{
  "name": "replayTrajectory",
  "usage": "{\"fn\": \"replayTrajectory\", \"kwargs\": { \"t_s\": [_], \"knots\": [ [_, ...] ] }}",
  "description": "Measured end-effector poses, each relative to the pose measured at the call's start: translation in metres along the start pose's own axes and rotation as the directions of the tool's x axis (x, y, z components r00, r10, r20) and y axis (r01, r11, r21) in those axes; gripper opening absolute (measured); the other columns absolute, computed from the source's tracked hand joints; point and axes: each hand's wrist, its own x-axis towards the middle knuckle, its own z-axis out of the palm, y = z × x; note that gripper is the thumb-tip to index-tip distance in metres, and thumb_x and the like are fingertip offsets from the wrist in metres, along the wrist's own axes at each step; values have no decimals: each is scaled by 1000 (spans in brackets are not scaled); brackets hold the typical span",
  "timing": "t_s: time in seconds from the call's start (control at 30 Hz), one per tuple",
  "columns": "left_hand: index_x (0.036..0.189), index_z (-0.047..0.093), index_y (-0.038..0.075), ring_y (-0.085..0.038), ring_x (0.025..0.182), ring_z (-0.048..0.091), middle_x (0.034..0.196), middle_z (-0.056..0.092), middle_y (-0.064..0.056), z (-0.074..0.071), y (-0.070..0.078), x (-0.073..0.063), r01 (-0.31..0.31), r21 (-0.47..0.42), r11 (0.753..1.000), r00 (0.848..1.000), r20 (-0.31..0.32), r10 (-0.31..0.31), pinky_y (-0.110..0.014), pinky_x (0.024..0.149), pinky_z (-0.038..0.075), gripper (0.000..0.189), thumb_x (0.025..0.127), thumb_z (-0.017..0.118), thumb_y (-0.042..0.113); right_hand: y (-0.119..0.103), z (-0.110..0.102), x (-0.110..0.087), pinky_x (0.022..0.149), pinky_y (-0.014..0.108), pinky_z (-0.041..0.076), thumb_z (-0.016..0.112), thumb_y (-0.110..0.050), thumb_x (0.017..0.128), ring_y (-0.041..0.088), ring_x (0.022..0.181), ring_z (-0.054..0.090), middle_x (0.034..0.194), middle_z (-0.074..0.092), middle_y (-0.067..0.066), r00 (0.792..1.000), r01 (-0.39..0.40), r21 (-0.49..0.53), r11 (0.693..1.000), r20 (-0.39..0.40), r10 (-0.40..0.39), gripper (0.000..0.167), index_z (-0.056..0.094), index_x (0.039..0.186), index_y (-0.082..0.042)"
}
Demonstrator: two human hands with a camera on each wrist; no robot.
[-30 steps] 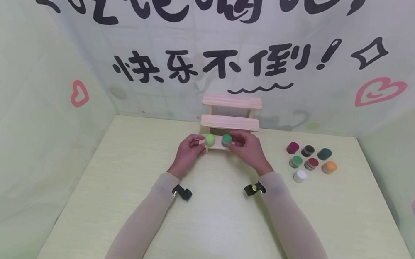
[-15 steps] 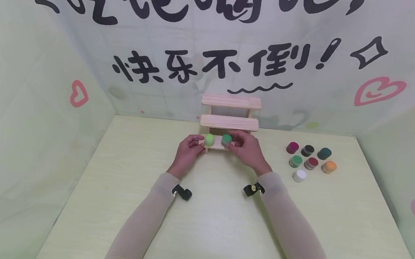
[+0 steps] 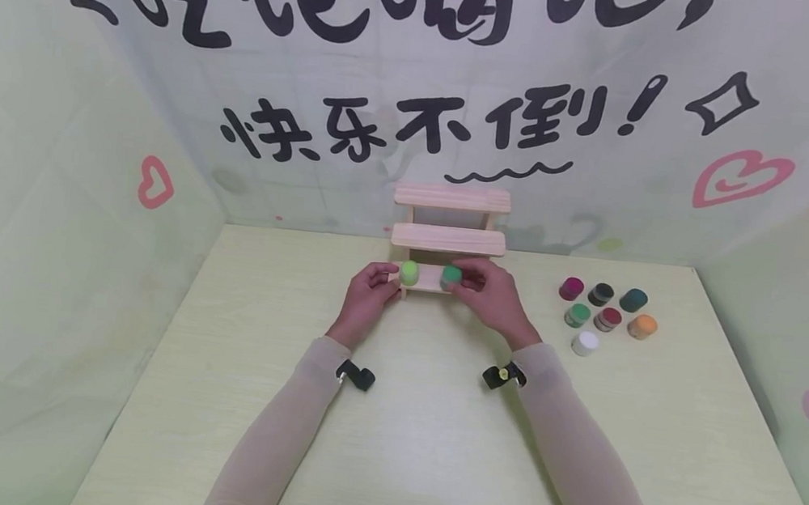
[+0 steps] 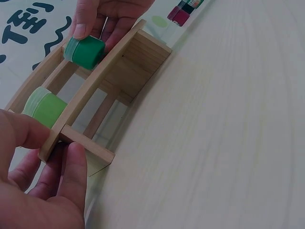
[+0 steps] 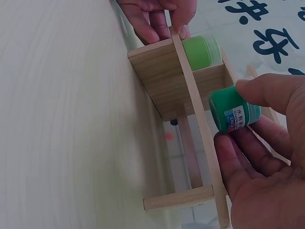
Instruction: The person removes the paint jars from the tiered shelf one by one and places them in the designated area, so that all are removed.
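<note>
A three-tier wooden stand (image 3: pixel 448 239) is at the back of the table. My left hand (image 3: pixel 363 301) grips the left end of its lowest step, thumb and fingers around the board (image 4: pixel 71 112). Beside those fingers, a light green paint jar (image 3: pixel 409 273) with a clear lid sits on that step. My right hand (image 3: pixel 493 298) pinches a darker green paint jar (image 5: pixel 228 109) between thumb and fingers, over the right half of the same step. It looks slightly tilted in the right wrist view; whether its base touches the board I cannot tell.
Several paint jars stand in a cluster on the right of the table, among them an orange jar (image 3: pixel 642 327), a white jar (image 3: pixel 585 343) and a magenta jar (image 3: pixel 572 288). A printed cloth backdrop (image 3: pixel 308 194) hangs behind the stand.
My right hand has shifted a little to the right with the darker green jar, widening the space to the light green jar. My left hand stays put.
</note>
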Motion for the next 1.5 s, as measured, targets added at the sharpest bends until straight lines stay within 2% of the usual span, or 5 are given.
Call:
{"fn": "replayTrajectory", "kwargs": {
  "t_s": [0.17, 0.5, 0.87, 1.17, 1.5],
  "knots": [
    [124, 67, 10, -15, 97, 66, 106, 66, -5, 1, 1, 0, -8, -3, 1000, 1000, 3, 8, -30, 96, 65, 27, 98, 70, 3, -1, -4, -4, 103, 41, 63, 82, -20, 94, 34, 117, 72, 128, 70, 15, 1000, 18, 11, 1000, -12, -18, 41, 69, 131, -5],
    [123, 67, 9, -14, 95, 67, 104, 66, -4, -2, 1, 1, -12, -19, 1000, 1000, -3, 12, -28, 93, 66, 27, 97, 71, 1, -4, -16, -16, 104, 41, 62, 82, -21, 94, 32, 115, 72, 128, 71, 14, 1000, -10, 22, 1000, -4, 10, 41, 69, 130, -7],
    [122, 67, 8, -13, 93, 66, 101, 64, -3, -2, 0, 1, -14, -27, 1000, 1000, 3, 14, -25, 92, 65, 26, 98, 71, 2, 1, -28, -32, 97, 20, 62, 82, -17, 94, 28, 109, 71, 125, 72, 17, 999, 4, 10, 1000, -46, -4, 43, 69, 133, -5],
    [123, 67, 8, -14, 95, 65, 104, 65, -3, -1, 0, 1, -9, -26, 1000, 1000, 5, 9, -27, 93, 65, 27, 97, 71, 1, 11, -40, -45, 96, 13, 59, 79, -17, 96, 31, 119, 68, 132, 70, 17, 999, -1, 25, 1000, -46, 2, 46, 66, 138, -4],
    [123, 67, 9, -14, 95, 65, 103, 65, -4, 0, 0, 0, -3, -7, 1000, 1000, 3, 3, -27, 94, 65, 27, 98, 70, 2, 17, -50, -57, 93, 9, 57, 80, -15, 96, 35, 122, 68, 136, 67, 20, 999, -4, 21, 1000, -51, 5, 48, 65, 138, -1]
  ]
}}
